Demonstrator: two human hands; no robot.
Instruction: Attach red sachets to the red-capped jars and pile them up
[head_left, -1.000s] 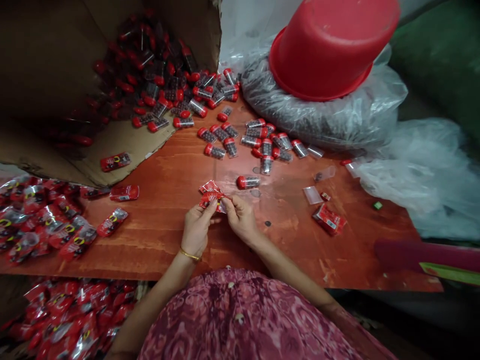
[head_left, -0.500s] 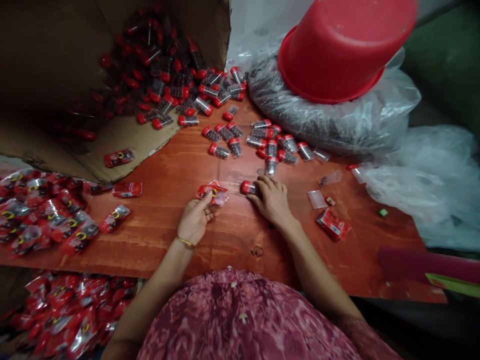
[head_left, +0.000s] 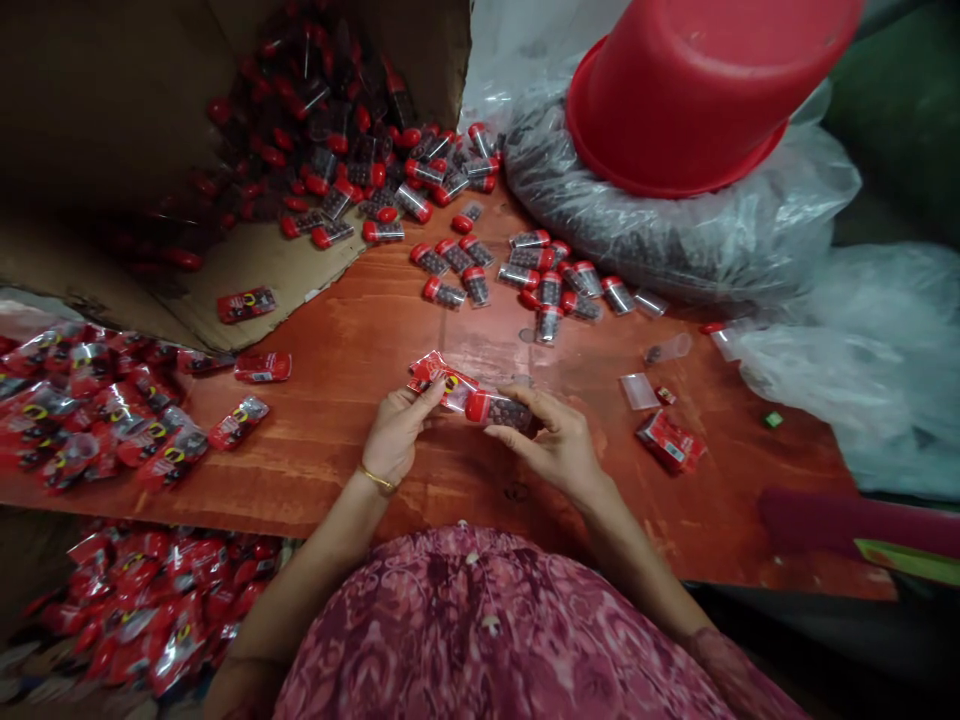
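Observation:
My left hand (head_left: pixel 401 425) pinches a red printed plastic sleeve (head_left: pixel 429 370) between thumb and fingers. From the right, my right hand (head_left: pixel 555 435) grips a clear tube with a red cap (head_left: pixel 501 408), filled with small dark pieces. The tube lies on its side, cap pointing left, and its capped end meets the sleeve's right end; whether it has entered the sleeve I cannot tell. Beyond my hands, several similar capped tubes (head_left: pixel 550 290) lie loose on the red wooden table (head_left: pixel 337 350).
At the back left a tipped cardboard box (head_left: pixel 330 270) spills many capped tubes. Wrapped red packs (head_left: pixel 97 420) are heaped at the left. A red bucket (head_left: pixel 697 110) rests upside down on a clear plastic bag (head_left: pixel 675 250). Folded red sleeves (head_left: pixel 671 440) lie at the right.
My right hand has lifted the tube from the table and brought it left and nearer to me, against the sleeve. My left hand has shifted slightly right with the sleeve.

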